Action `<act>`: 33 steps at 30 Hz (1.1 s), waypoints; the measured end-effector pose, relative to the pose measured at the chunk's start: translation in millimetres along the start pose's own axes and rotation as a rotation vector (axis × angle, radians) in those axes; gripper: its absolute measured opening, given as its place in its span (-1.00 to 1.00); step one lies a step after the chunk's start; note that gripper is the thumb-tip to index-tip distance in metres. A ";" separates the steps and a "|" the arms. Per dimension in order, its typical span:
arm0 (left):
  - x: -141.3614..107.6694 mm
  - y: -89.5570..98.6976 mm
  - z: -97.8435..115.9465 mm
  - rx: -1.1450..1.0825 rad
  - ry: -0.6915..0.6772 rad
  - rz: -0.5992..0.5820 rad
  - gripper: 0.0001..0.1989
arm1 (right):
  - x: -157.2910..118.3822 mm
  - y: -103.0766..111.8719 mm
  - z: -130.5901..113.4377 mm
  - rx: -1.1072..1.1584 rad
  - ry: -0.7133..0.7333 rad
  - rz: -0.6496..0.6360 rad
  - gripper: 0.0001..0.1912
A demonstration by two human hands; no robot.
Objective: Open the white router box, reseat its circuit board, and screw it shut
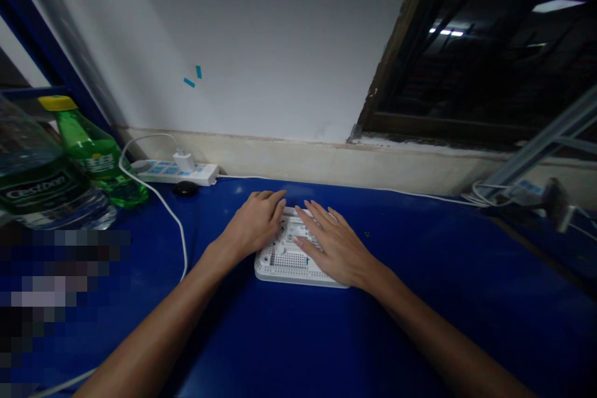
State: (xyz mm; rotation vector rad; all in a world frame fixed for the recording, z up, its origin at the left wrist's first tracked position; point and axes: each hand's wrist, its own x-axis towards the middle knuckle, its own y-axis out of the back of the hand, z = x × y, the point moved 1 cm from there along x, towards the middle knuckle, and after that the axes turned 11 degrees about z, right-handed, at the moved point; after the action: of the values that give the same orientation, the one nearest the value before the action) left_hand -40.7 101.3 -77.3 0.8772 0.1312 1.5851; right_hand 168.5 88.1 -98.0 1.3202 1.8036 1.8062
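Observation:
A white plastic device casing point(289, 261) with rows of small holes and a pale label lies flat on the blue table. My left hand point(255, 224) rests over its far left corner, fingers stretched toward the far edge; the left thumb is hidden. Across the casing's right side lies my right hand point(333, 239), its fingers spread and its thumb pointing left over the middle. The hands cover much of the left and right edges, so the full outline does not show. What kind of device it is I cannot tell.
At the left stand a large clear water bottle point(41, 189) and a green soda bottle point(96, 152) with a yellow cap. A power strip point(205, 174) with a white charger point(183, 160) lies by the wall, a black mouse-like object point(185, 189) before it. A white cable point(163, 202) crosses the table point(298, 342).

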 end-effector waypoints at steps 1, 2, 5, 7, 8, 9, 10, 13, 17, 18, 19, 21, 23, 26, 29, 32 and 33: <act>-2.8 -5.0 2.2 -0.014 -0.012 -0.013 -0.61 | 0.0 -1.0 2.7 0.030 -0.004 0.016 -0.30; -5.9 -9.6 4.2 -0.016 -0.017 -0.029 -0.58 | 0.0 -1.3 5.9 0.076 -0.019 0.041 -0.33; -14.7 -18.7 10.6 0.041 -0.026 -0.059 -0.50 | -1.0 4.5 18.7 0.271 -0.119 0.182 -0.47; -19.3 -21.1 15.5 0.086 -0.069 -0.076 -0.47 | -2.4 13.9 29.1 0.366 -0.184 0.311 -0.59; -21.1 -21.8 17.8 0.103 -0.105 -0.097 -0.46 | -3.3 19.4 34.7 0.381 -0.204 0.371 -0.64; -22.5 -22.4 19.8 0.120 -0.147 -0.129 -0.45 | -4.2 24.8 40.5 0.384 -0.225 0.407 -0.69; -23.5 -23.0 21.2 0.141 -0.191 -0.167 -0.45 | -5.1 29.7 46.6 0.375 -0.247 0.431 -0.72; -24.9 -26.0 22.1 0.237 -0.275 -0.279 -0.46 | -7.7 40.0 64.4 0.354 -0.310 0.449 -0.73; -24.9 -30.6 19.1 0.284 -0.260 -0.316 -0.46 | -11.2 49.0 81.4 0.350 -0.346 0.392 -0.72; -24.8 -31.5 18.4 0.279 -0.253 -0.311 -0.45 | -12.3 51.7 84.0 0.341 -0.359 0.367 -0.72; -24.8 -32.2 17.9 0.271 -0.248 -0.303 -0.45 | -13.7 54.5 85.9 0.335 -0.372 0.329 -0.72; -24.6 -32.9 17.6 0.264 -0.243 -0.295 -0.44 | -17.2 59.1 87.6 0.343 -0.393 0.209 -0.75; -24.3 -32.8 18.3 0.288 -0.242 -0.297 -0.42 | -21.4 60.7 87.0 0.377 -0.411 0.055 -0.81; -23.5 -31.6 20.8 0.351 -0.252 -0.325 -0.38 | -27.0 56.0 83.1 0.441 -0.453 -0.155 -0.80; -22.4 -30.0 23.8 0.397 -0.265 -0.356 -0.38 | -29.2 48.6 76.4 0.494 -0.516 -0.257 -0.72; -21.0 -28.9 24.6 0.422 -0.252 -0.357 -0.43 | -28.7 46.4 69.0 0.521 -0.569 -0.288 -0.74; -20.6 -28.9 24.3 0.424 -0.246 -0.351 -0.43 | -28.4 46.9 67.4 0.512 -0.580 -0.292 -0.74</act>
State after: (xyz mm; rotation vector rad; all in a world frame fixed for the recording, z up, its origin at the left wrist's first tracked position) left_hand -4.0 80.4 -85.3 1.2933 0.4334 1.1260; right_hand 252.2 102.3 -80.0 1.4463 2.0226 0.7228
